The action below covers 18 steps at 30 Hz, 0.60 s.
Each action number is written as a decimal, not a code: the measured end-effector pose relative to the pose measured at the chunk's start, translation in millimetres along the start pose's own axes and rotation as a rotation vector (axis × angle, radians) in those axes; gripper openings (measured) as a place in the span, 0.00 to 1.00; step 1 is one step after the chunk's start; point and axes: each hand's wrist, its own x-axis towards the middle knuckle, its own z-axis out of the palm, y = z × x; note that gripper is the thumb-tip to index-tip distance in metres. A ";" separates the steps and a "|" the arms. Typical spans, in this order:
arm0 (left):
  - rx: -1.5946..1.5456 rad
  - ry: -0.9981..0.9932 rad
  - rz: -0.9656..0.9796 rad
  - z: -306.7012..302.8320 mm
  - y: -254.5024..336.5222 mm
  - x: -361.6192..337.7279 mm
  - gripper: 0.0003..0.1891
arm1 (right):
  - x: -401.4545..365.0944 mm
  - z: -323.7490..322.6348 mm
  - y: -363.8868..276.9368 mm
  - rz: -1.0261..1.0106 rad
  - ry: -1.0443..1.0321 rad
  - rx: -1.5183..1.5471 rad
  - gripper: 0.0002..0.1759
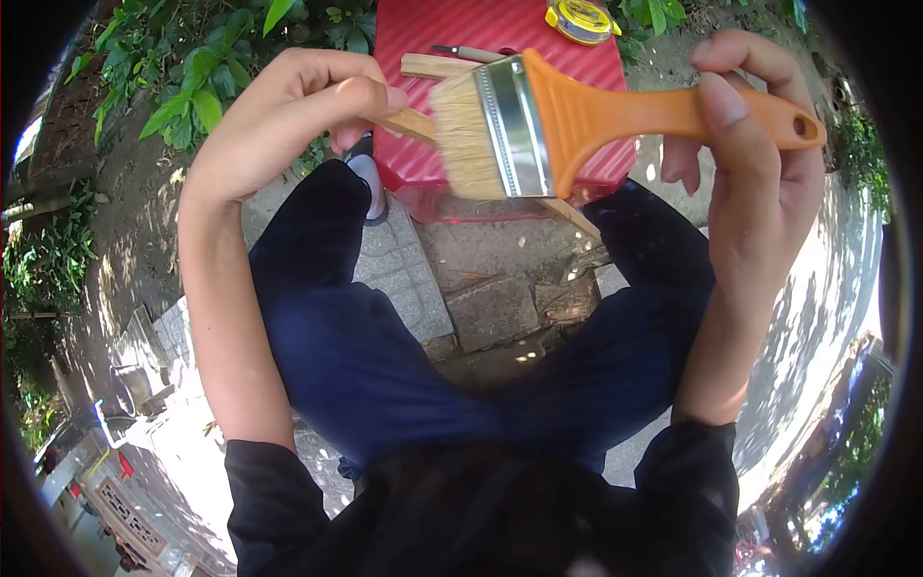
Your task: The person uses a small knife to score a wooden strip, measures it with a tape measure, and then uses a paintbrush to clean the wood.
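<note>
At the left, a bare forearm rises from a short black sleeve [274, 500], nearly upright, and the wrist bends sharply so that the left hand [298, 111] points inward to the right. Its thumb and index finger pinch the end of a wooden stick [411, 124]; the other fingers curl under, partly hidden by the hand. The stick slants down to the right and passes behind the bristles of a broad paintbrush [582, 120], so whether the two touch cannot be told. A strip of wood showing below the brush looks like its far part.

Beyond, a second wooden piece [433, 65] and a slim dark-tipped tool [468, 53], too small to identify, lie on a ridged red surface [409, 168], their right ends near or behind the brush. The surface runs out of view at the top, where a yellow tape measure [584, 19] sits, its upper edge cut off.

The brush is held level in midair, bristles leftward. At the right, the other forearm leans up and outward, and the right hand [764, 159] grips the orange handle, thumb pressed across its front, fingers bent around behind, mostly hidden. The handle's holed end juts past them.
</note>
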 end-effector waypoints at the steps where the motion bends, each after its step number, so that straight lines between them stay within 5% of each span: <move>1: 0.007 -0.006 0.000 1.5 3.7 1.1 0.14 | -2.1 4.9 0.2 -0.026 -0.045 0.008 0.09; 4: 0.030 0.013 0.028 -1.6 2.2 3.0 0.14 | -6.4 5.4 12.2 -0.129 -0.171 -0.088 0.08; 9: 0.028 0.252 0.021 -12.0 -7.6 2.8 0.18 | -3.8 -9.9 28.0 0.057 -0.520 -0.382 0.10; 12: 0.013 0.413 0.025 -15.1 -12.6 4.5 0.20 | -3.2 -18.2 16.0 0.218 -0.473 -0.313 0.10; 16: 0.080 0.493 -0.005 -24.1 -25.1 11.6 0.21 | -2.7 -9.5 12.1 0.112 -0.200 -0.164 0.08; 18: 0.055 0.549 -0.013 -12.7 -7.6 8.4 0.23 | -0.7 -8.3 17.2 -0.008 -0.234 -0.086 0.10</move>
